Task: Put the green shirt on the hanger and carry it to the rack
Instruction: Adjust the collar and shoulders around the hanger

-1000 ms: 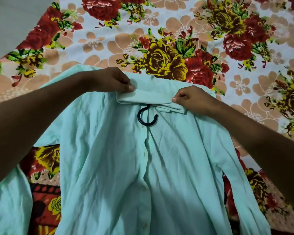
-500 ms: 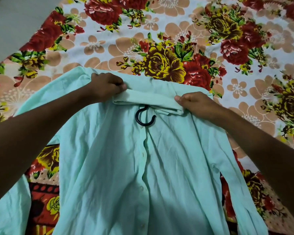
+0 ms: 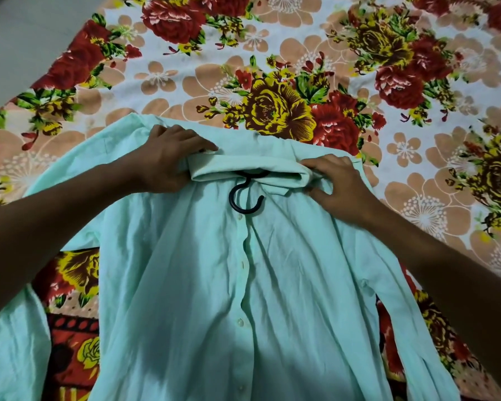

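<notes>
Green shirt point(image 3: 243, 285) spread front-up on bed point(image 3: 301, 47), buttoned down the middle, collar end away from the camera, sleeves trailing toward the near corners. Hanger point(image 3: 245, 198) inside already, only the dark hook showing below the collar point(image 3: 243, 170); shoulder bar hidden under cloth.

Left hand point(image 3: 168, 160) flat on the left shoulder of the shirt, fingers straight, tips touching the collar's end, no real grip. Right hand point(image 3: 336, 183) at the collar's right end, fingers bent and spread, thumb tucked in toward the fold; pinching cloth or only pressing, cannot tell.

Judged from the wrinkles and drape: thin, soft, light cloth, no stiffness, likely to slide on a smooth hanger and to sag if lifted by fabric alone. Collar rolled and uneven, probably in need of straightening over the hook's neck first. Best hold for the carry: the hook itself, or the hanger's neck just under the collar, with the other hand steadying a shoulder. Risk: one shoulder slipping off the bar on lifting, and sleeves dragging across the sheet. Rack not in view.
</notes>
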`<action>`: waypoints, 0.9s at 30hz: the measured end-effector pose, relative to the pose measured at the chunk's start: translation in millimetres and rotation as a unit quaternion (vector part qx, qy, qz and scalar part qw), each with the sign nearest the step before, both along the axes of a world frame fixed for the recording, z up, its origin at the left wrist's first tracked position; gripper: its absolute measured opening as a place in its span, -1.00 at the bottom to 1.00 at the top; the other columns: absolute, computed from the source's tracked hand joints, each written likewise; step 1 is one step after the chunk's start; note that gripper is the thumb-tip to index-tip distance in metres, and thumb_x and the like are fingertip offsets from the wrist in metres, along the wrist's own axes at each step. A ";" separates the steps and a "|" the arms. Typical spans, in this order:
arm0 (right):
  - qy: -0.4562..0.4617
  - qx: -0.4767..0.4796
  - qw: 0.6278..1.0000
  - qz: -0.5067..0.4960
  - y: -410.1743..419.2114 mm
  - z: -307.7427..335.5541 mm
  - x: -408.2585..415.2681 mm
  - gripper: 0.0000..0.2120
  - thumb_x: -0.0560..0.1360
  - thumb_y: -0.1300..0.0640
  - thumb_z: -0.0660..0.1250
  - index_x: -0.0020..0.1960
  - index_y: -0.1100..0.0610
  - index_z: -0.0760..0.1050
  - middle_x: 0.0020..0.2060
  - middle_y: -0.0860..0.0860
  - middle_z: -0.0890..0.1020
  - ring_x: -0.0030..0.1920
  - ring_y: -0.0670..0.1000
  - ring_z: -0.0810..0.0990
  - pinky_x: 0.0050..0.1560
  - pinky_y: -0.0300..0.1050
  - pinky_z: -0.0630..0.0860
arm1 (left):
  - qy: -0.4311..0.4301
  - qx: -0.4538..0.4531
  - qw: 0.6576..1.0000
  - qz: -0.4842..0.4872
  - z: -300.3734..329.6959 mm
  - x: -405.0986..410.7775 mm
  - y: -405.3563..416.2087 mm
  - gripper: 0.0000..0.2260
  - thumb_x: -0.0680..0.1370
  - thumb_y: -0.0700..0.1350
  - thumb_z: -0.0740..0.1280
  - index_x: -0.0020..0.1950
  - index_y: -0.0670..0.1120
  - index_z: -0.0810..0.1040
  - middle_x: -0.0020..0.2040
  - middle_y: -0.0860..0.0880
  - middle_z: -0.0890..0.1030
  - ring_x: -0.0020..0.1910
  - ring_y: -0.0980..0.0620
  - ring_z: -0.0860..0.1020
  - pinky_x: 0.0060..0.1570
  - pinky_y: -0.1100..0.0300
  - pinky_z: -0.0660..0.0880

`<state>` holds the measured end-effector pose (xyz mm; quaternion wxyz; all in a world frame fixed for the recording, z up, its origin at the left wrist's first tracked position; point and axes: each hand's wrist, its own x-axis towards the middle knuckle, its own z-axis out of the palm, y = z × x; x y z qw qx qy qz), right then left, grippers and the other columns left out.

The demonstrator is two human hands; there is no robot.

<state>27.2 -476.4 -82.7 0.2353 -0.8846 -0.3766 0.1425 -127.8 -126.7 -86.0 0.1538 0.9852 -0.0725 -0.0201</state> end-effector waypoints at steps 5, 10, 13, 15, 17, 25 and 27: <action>-0.042 -0.004 0.997 -0.063 22.2 -2.2 3.3 -0.67 0.42 0.26 0.35 0.12 0.02 0.66 -0.04 -0.03 0.61 0.12 0.18 0.42 0.01 0.06 0.24 | -0.068 -0.035 0.996 0.036 7.9 17.7 0.4 -0.53 0.31 -0.21 0.26 0.20 -0.10 0.65 0.03 -0.11 0.69 0.07 -0.22 0.58 0.02 0.03 0.16; 0.068 -0.025 0.996 -0.043 31.6 18.5 30.8 -0.80 0.50 0.04 0.43 0.12 -0.07 0.62 0.03 -0.09 0.63 0.18 0.15 0.51 0.23 0.28 0.42 | -0.073 -0.139 0.986 0.046 22.8 40.4 12.8 -0.74 0.45 -0.09 0.31 0.07 -0.17 0.64 -0.11 -0.13 0.68 -0.13 -0.18 0.63 -0.11 -0.15 0.53; 0.140 0.009 0.989 -0.043 40.8 38.2 48.9 -0.71 0.60 0.10 0.40 0.31 0.03 0.58 0.19 -0.04 0.66 0.19 0.00 0.60 0.26 0.07 0.54 | -0.071 -0.220 0.969 0.087 29.8 56.7 17.6 -0.82 0.52 -0.12 0.35 0.03 -0.21 0.59 -0.10 -0.15 0.63 -0.12 -0.16 0.59 -0.14 -0.08 0.52; 0.166 0.034 0.984 -0.055 50.4 49.1 64.1 -0.72 0.64 0.12 0.36 0.34 0.11 0.54 0.14 -0.06 0.65 0.08 -0.14 0.60 0.11 -0.16 0.53 | -0.090 -0.239 0.959 0.123 35.7 71.9 20.7 -0.87 0.53 -0.14 0.37 0.05 -0.12 0.57 -0.05 -0.16 0.62 -0.10 -0.11 0.55 -0.11 -0.02 0.51; 0.148 0.045 0.985 -0.076 63.0 53.6 85.9 -0.80 0.63 0.16 0.36 0.23 0.17 0.57 -0.01 -0.03 0.64 -0.05 -0.14 0.57 -0.01 -0.18 0.48 | -0.110 -0.243 0.947 0.179 38.6 88.7 26.0 -0.77 0.52 -0.11 0.37 0.17 -0.03 0.56 0.05 -0.12 0.63 -0.03 -0.01 0.54 0.03 0.01 0.52; 0.067 0.040 0.962 -0.261 112.7 25.0 138.5 -0.63 0.53 0.33 0.24 0.27 0.12 0.61 0.15 0.11 0.65 0.14 0.14 0.61 0.05 -0.09 0.55 | -0.098 -0.072 0.973 0.199 22.6 128.9 -5.0 -0.39 0.55 -0.06 0.32 0.59 -0.12 0.27 0.53 -0.21 0.35 0.51 -0.21 0.30 0.42 -0.18 0.18; -0.010 0.066 0.965 -0.253 122.9 21.5 138.5 -0.62 0.49 0.35 0.26 0.25 0.14 0.62 0.16 0.13 0.66 0.20 0.15 0.60 0.22 0.06 0.56 | -0.078 -0.039 0.987 0.134 7.5 129.3 -20.1 -0.37 0.55 0.01 0.26 0.60 -0.15 0.26 0.56 -0.22 0.33 0.53 -0.21 0.30 0.46 -0.16 0.13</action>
